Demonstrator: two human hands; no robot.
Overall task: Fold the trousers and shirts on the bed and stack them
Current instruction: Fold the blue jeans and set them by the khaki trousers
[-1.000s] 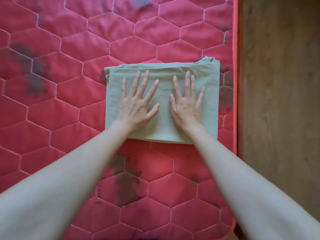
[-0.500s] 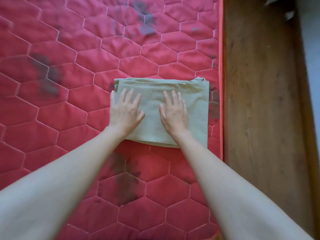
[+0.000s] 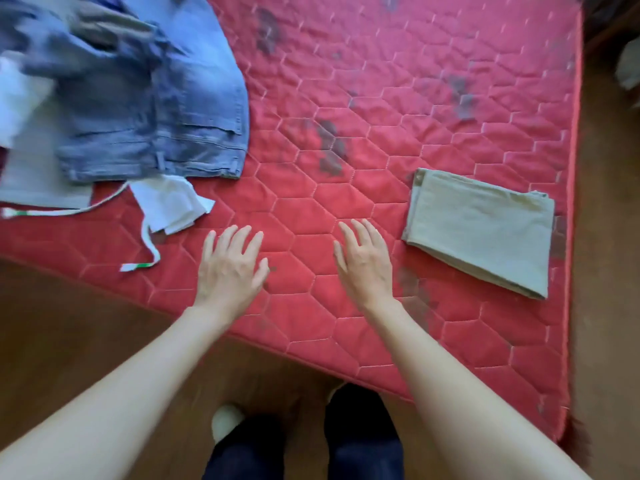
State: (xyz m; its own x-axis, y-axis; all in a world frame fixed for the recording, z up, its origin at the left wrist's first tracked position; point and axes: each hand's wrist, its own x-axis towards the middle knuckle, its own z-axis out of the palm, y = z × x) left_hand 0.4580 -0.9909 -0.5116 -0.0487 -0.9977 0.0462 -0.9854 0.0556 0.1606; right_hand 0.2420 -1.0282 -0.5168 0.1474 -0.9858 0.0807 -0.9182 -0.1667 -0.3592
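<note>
Both hands — left hand (image 3: 230, 268), right hand (image 3: 363, 263) — hover empty, fingers spread, beside the folded green garment (image 3: 481, 230).

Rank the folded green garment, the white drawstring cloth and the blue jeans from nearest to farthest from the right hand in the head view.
From the right hand:
1. Folded green garment, just to its right, near the mattress edge.
2. White drawstring cloth, to the left, beyond the left hand.
3. Blue jeans, farthest, in the unfolded pile at upper left.
</note>
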